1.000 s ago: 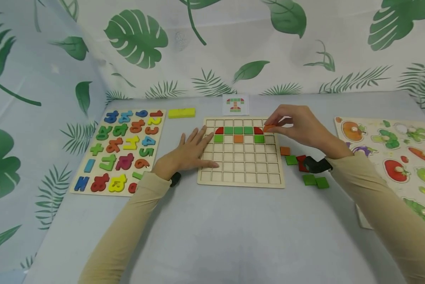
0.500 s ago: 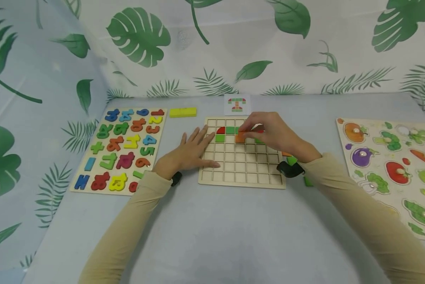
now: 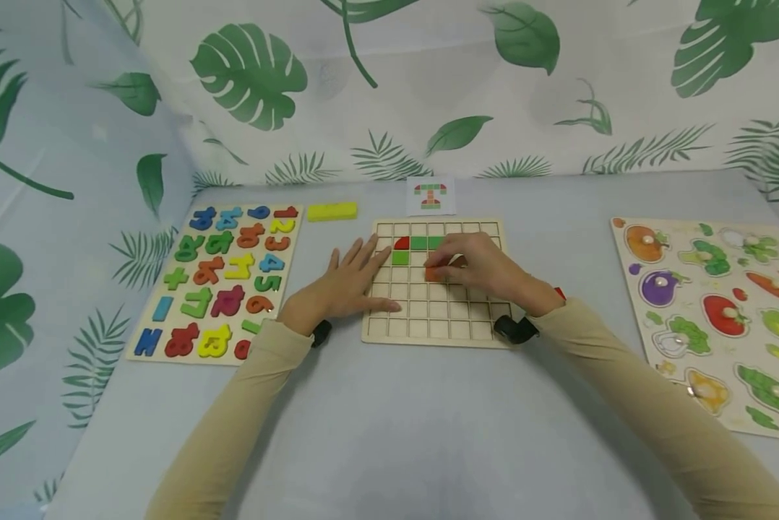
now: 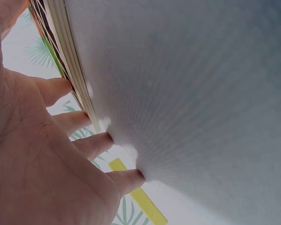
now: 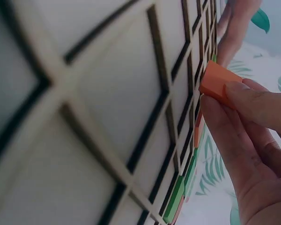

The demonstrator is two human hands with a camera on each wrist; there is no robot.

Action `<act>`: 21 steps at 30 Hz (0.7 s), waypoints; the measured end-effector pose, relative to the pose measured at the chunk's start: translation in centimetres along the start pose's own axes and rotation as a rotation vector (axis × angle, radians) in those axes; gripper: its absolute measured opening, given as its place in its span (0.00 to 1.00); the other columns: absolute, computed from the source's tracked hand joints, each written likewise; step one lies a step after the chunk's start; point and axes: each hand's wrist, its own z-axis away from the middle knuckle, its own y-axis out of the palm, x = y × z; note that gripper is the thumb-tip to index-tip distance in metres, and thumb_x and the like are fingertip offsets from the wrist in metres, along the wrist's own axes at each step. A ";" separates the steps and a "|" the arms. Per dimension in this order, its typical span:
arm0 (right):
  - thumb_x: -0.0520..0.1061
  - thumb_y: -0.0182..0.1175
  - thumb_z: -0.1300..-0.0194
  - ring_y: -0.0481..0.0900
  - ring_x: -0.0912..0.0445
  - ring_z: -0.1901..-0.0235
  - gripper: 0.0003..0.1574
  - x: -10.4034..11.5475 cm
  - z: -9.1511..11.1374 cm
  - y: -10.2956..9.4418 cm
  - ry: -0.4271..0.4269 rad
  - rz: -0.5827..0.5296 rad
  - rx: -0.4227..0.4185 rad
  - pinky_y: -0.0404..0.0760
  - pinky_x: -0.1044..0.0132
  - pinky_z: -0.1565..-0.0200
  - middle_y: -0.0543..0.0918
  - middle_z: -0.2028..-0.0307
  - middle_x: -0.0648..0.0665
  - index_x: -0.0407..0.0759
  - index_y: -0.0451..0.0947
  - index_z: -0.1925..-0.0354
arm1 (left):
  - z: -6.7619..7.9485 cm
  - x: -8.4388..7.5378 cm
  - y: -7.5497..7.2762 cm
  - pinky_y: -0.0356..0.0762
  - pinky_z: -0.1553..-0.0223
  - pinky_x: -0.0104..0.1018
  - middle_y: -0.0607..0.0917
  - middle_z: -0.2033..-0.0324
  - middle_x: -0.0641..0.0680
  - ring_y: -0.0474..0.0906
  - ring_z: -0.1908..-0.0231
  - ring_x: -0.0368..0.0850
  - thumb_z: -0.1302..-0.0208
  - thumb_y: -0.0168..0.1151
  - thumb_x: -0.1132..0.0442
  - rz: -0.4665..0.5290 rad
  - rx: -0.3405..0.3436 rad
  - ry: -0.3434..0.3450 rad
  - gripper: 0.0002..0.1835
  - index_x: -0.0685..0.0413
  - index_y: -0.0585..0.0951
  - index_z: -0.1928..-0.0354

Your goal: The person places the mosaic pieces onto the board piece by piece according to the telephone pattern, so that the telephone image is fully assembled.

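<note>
Pale tabletop (image 3: 389,433) | right hand (image 3: 479,261) pinches orange tile (image 5: 217,80) | moved down gridded board (image 3: 438,327)

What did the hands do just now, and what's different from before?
The right hand carried the orange square tile left from the grid board's right edge to its middle, then a bit nearer the person. It kept pinching the tile; nothing was let go. The left hand stayed spread on the board's left edge, and the T pattern card stayed put.
</note>
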 end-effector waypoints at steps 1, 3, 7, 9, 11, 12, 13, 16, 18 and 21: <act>0.29 0.72 0.37 0.86 0.47 0.55 0.10 0.0 0.1 0.1 0.006 -0.002 -0.004 0.87 0.53 0.53 0.89 0.58 0.41 0.32 0.89 0.55 | 0.0 0.0 0.0 0.23 0.24 0.66 0.29 0.17 0.55 0.24 0.18 0.58 0.30 0.60 0.30 0.003 -0.003 0.002 0.58 0.47 0.40 0.14; 0.29 0.71 0.37 0.86 0.47 0.55 0.10 0.0 0.2 0.1 0.014 0.006 -0.011 0.87 0.53 0.53 0.89 0.59 0.41 0.32 0.89 0.55 | -0.1 0.1 0.0 0.23 0.24 0.66 0.29 0.17 0.56 0.24 0.19 0.58 0.30 0.60 0.31 0.006 -0.008 0.008 0.58 0.48 0.40 0.14; 0.28 0.71 0.37 0.86 0.48 0.57 0.11 0.0 0.3 -0.1 0.022 0.050 -0.015 0.88 0.54 0.55 0.88 0.60 0.41 0.32 0.90 0.55 | -0.2 0.2 0.1 0.23 0.25 0.67 0.29 0.17 0.56 0.24 0.19 0.58 0.30 0.60 0.31 0.004 -0.009 0.016 0.58 0.48 0.40 0.14; 0.27 0.71 0.37 0.86 0.48 0.58 0.11 0.0 0.3 -0.1 0.022 0.065 -0.013 0.88 0.54 0.55 0.88 0.60 0.41 0.32 0.90 0.56 | -0.2 0.2 0.2 0.23 0.24 0.67 0.29 0.17 0.56 0.24 0.19 0.59 0.30 0.60 0.31 0.002 -0.010 0.017 0.58 0.48 0.40 0.14; 0.27 0.71 0.37 0.86 0.48 0.58 0.11 0.0 0.2 -0.1 0.024 0.071 -0.007 0.88 0.54 0.56 0.88 0.60 0.41 0.32 0.90 0.56 | -0.1 0.2 0.2 0.23 0.24 0.66 0.30 0.17 0.56 0.24 0.18 0.59 0.30 0.60 0.31 0.002 -0.014 0.015 0.58 0.48 0.40 0.14; 0.27 0.71 0.37 0.86 0.48 0.58 0.11 0.0 0.2 -0.1 0.025 0.073 -0.004 0.88 0.54 0.56 0.88 0.60 0.41 0.32 0.90 0.56 | -0.1 0.2 0.2 0.23 0.24 0.66 0.30 0.17 0.56 0.24 0.18 0.58 0.30 0.60 0.31 0.003 -0.014 0.013 0.58 0.48 0.40 0.14; 0.28 0.71 0.37 0.86 0.48 0.58 0.11 0.0 0.2 -0.2 0.026 0.075 -0.002 0.88 0.54 0.56 0.88 0.60 0.41 0.32 0.90 0.56 | -0.1 0.2 0.2 0.23 0.24 0.66 0.30 0.17 0.56 0.24 0.18 0.58 0.31 0.61 0.31 0.003 -0.015 0.012 0.58 0.48 0.40 0.14; 0.27 0.71 0.37 0.87 0.47 0.58 0.10 0.1 0.2 -0.2 0.019 0.078 0.005 0.88 0.55 0.55 0.88 0.61 0.41 0.32 0.90 0.56 | 0.0 0.1 0.1 0.23 0.24 0.66 0.30 0.17 0.56 0.24 0.18 0.58 0.31 0.61 0.31 0.007 -0.015 0.009 0.58 0.48 0.40 0.14; 0.27 0.71 0.37 0.87 0.47 0.58 0.10 0.1 0.1 -0.2 0.011 0.086 0.008 0.88 0.55 0.56 0.88 0.61 0.41 0.32 0.90 0.57 | 0.1 0.0 0.1 0.23 0.24 0.66 0.30 0.17 0.56 0.24 0.18 0.58 0.31 0.61 0.31 0.007 -0.011 0.007 0.58 0.48 0.40 0.14; 0.26 0.70 0.38 0.86 0.47 0.59 0.10 0.2 0.0 -0.2 -0.005 0.107 0.018 0.87 0.53 0.57 0.88 0.62 0.40 0.31 0.90 0.57 | 0.1 0.0 0.0 0.23 0.24 0.65 0.30 0.17 0.56 0.24 0.18 0.58 0.31 0.61 0.31 0.009 -0.008 0.003 0.58 0.48 0.40 0.14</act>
